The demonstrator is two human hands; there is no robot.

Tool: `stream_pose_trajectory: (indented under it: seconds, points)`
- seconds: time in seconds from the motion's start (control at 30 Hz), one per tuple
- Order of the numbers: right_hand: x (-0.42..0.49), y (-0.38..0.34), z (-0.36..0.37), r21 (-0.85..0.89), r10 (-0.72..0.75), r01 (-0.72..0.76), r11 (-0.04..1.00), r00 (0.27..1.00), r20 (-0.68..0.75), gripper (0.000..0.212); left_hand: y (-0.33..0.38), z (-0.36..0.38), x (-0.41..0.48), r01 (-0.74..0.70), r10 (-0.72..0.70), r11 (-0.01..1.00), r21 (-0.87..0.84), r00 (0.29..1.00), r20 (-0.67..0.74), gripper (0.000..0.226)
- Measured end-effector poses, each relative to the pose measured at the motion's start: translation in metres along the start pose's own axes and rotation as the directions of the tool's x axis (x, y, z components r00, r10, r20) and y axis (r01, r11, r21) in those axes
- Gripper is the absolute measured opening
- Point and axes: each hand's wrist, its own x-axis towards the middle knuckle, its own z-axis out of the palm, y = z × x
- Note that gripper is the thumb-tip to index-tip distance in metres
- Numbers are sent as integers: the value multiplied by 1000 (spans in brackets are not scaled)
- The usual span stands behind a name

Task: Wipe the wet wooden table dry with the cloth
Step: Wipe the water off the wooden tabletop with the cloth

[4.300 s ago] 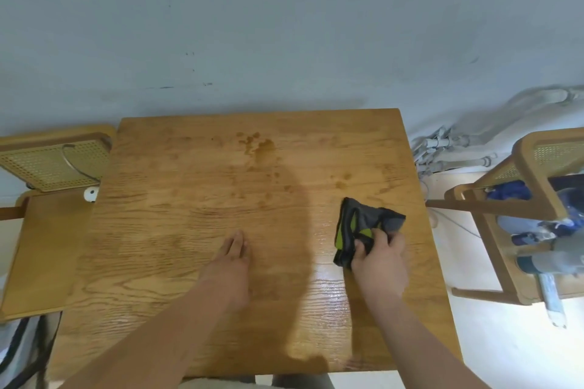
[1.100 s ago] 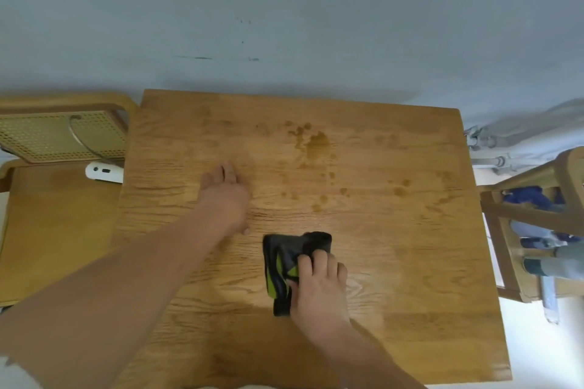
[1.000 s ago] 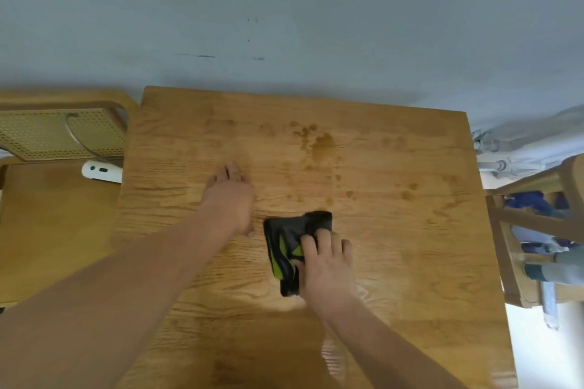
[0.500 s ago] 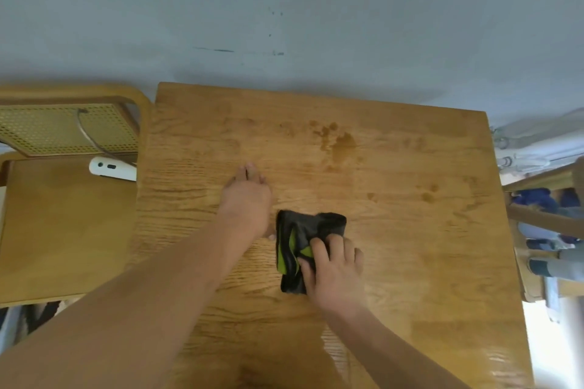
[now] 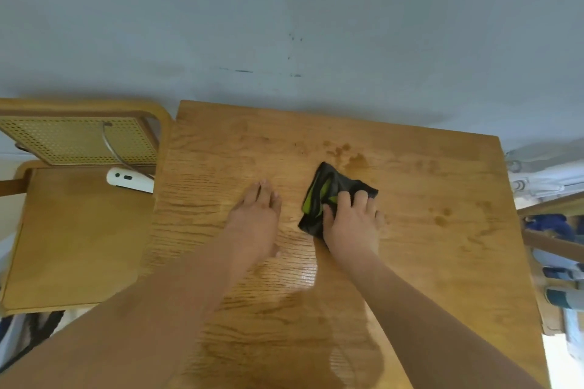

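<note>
The square wooden table point(image 5: 442, 262) fills the middle of the head view. A folded dark grey cloth with green patches point(image 5: 325, 193) lies near its centre, and my right hand point(image 5: 352, 224) presses down on its near right part, fingers curled over it. Dark wet spots point(image 5: 347, 155) show just beyond the cloth, and more damp marks point(image 5: 441, 216) sit to the right. Flat on the wood just left of the cloth rests my left hand point(image 5: 257, 218), holding nothing. A shiny wet patch point(image 5: 308, 275) glints between my forearms.
A wooden chair with a cane back point(image 5: 79, 139) stands against the table's left edge, with a white device point(image 5: 129, 180) on its seat. Another chair point(image 5: 553, 243) holding blue items is at the right. A grey wall runs behind the table.
My right hand has pushed the cloth away from me, up towards the dark wet spots. My left hand stays flat on the table beside it.
</note>
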Motion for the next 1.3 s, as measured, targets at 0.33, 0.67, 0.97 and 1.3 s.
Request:
stream_pose_trajectory:
  seconds: [0.33,0.67,0.97,1.3]
  points:
    - [-59,19,32,-100,-264,264,959,964,17,42,-17,-52,46,60,-61,998,26,998,12,139]
    - [66,-36,-18,-198,-337,332,922,942,12,35,-24,-38,59,53,-55,996,-67,998,-31,141]
    - [105,0,-21,-179,-563,548,817,825,-43,42,-19,-43,59,53,-53,998,-14,999,-2,135]
    - [119,9,-38,-80,133,-133,988,991,-9,37,-12,-47,67,82,-83,996,43,996,34,138]
